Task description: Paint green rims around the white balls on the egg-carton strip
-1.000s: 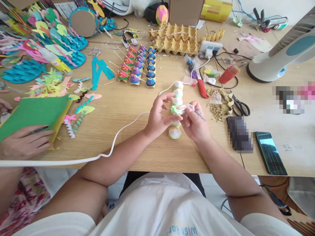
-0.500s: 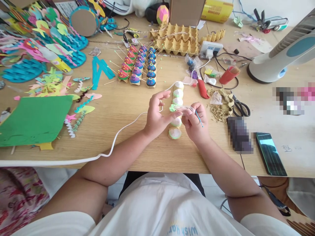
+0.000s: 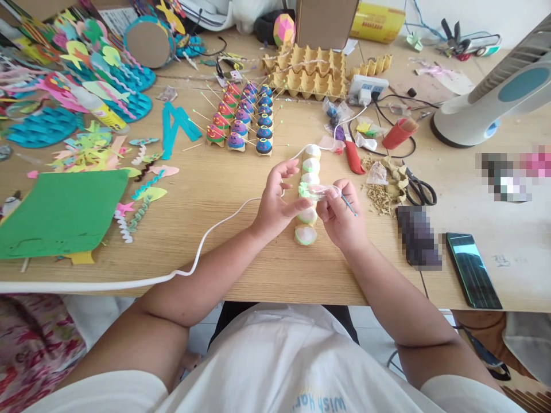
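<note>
Above a row of white cups with pale green edges (image 3: 306,234), an egg-carton strip, my right hand (image 3: 345,215) is closed on a small clear plastic bag (image 3: 323,191). Bright green soft material, perhaps clay, (image 3: 303,189) shows at the bag's left end. A thin blue stick (image 3: 349,205) also sticks out from my right fingers. To the left of the bag, my left hand (image 3: 276,198) has its fingers curved and apart, holding nothing. Its thumb tip is close to the bag; whether it touches is unclear. Both hands partly cover the middle of the strip.
Painted egg-cup strips (image 3: 236,123) with thin pins stand behind. A white cable (image 3: 206,235) crosses under my left arm. Scissors (image 3: 419,183), a phone (image 3: 473,269) and a grey-white appliance (image 3: 477,109) lie or stand rightward. Green foam sheet (image 3: 64,212) and paper cutouts are on the left.
My left thumb has drawn slightly back from the plastic bag, and more of the bag shows between the hands. My right hand keeps its hold. The view has shifted slightly.
</note>
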The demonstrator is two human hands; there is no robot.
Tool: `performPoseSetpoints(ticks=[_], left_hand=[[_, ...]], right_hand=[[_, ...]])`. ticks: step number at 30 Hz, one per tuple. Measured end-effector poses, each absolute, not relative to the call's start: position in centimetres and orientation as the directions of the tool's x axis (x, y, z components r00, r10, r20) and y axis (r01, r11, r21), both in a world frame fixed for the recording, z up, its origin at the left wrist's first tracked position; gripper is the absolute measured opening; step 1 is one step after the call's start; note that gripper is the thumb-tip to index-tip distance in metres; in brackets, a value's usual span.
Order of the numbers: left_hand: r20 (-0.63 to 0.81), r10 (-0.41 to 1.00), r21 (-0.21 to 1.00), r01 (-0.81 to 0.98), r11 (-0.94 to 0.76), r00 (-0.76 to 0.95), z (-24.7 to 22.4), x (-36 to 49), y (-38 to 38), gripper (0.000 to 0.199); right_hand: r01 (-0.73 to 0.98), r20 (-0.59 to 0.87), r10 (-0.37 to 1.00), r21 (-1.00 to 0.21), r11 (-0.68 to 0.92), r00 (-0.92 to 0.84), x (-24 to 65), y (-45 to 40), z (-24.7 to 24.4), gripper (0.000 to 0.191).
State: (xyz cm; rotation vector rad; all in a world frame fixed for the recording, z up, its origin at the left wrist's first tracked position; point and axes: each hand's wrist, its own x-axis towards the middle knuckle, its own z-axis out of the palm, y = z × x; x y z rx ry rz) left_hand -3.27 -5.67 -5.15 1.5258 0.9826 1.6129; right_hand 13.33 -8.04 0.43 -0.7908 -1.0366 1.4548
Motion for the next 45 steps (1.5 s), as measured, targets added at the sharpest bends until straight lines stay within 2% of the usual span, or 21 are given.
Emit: performPoseSetpoints(ticks=[3, 9, 13, 18, 26, 34, 39, 45], left_hand=[[0.478, 0.876, 0.878, 0.01, -0.478, -0.067, -5.0, -3.3, -5.7, 0.088], [0.358, 0.934, 0.931, -0.08, -0.357, -0.001, -5.4, -3.2, -5.1, 0.097], [0.404, 0.91, 0.911, -0.125, -0.392, 0.089, -5.7, -3.1, -5.1, 0.107], [0.459, 0.887, 0.888, -0.007, -0.459, 0.056, -5.5, -3.2, -5.7, 0.083], [0.652, 0.758, 0.734, 0.259, -0.627, -0.012, -4.0, -3.4, -6.4, 0.047], [0.634, 0.77, 0.759, 0.247, -0.603, -0.07, -3.4, -3.1, -6.8, 0.043], [0.577, 0.81, 0.81, 0.202, -0.55, -0.109, -2.8, -2.5, -7.0, 0.039], [0.594, 0.795, 0.802, 0.167, -0.574, -0.124, -1.2, -1.7, -3.1, 0.041]], right_hand=[[-0.395, 0.094, 0.984, -0.918, 0.026, -0.154, 13.3, -8.1, 0.3, 0.058], [-0.424, 0.042, 0.985, -0.905, -0.033, -0.165, 13.4, -7.7, 0.1, 0.061], [-0.469, 0.034, 0.992, -0.883, -0.028, -0.123, 13.6, -7.2, -0.3, 0.061], [-0.448, 0.075, 0.994, -0.893, 0.029, -0.085, 13.9, -6.8, -0.9, 0.06], [-0.372, 0.123, 0.991, -0.924, 0.094, -0.055, 14.0, -6.7, -1.9, 0.057], [-0.398, 0.101, 0.994, -0.911, 0.108, 0.04, 14.3, -6.3, -0.8, 0.061], [-0.448, 0.096, 0.994, -0.888, 0.108, 0.051, 14.5, -5.0, 1.2, 0.055], [-0.524, 0.1, 0.992, -0.843, 0.126, 0.077, 14.3, -0.3, 1.7, 0.053]])
